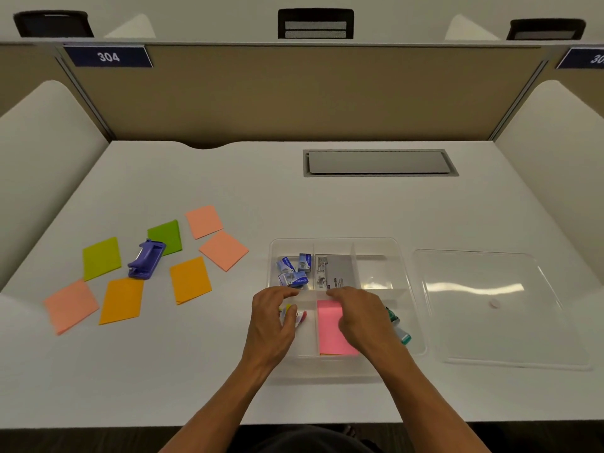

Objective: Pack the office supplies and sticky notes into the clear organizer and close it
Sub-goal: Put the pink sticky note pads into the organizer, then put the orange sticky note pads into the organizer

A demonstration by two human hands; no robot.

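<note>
White surface (294,197) w/ a grey hatch (379,162) set in at the far side. Clear lid (496,308) lies flat on the right, just beside the clear organizer (405,256), which sits open at centre-right, split into compartments. Sticky notes spread on the left, outside the organizer: 2 green (101,258), 2 orange (190,279), 3 salmon (224,250). Purple hole punch (146,259) lies among them, partly on a green one. Inside organizer: grey box (336,271) in far-middle compartment, pink sticky pad (331,331) in near-middle, small blue boxes (294,269) in far-left, teal-capped items (400,328) in near-right, mostly hidden by the arm. Left hand (271,322) is over the near-left compartment, fingers curled round a small white/yellow/pink item (292,317); can't tell what it is. Right hand (359,312) lies over the pink pad, fingertips at the divider; grip can't tell.
</note>
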